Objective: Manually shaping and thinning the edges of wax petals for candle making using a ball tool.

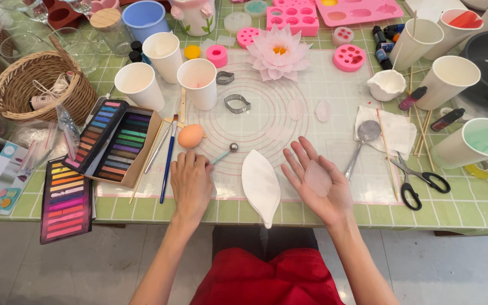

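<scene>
Pale pink petal (pixel 317 178) lies flat in the right hand (pixel 316 183), palm up, fingers spread, not gripping. Left hand (pixel 191 183) is palm down, fingers curled on the ball-tip tool (pixel 225 152). White leaf-shaped mould (pixel 260 185) sits between the hands. Peach egg sponge (pixel 191 135) just beyond the left fingers. Scissors (pixel 419 179) right of the right hand.

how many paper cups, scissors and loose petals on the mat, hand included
white paper cups: 8
scissors: 1
loose pale petals: 4, one lying in the open right hand
total: 13
</scene>
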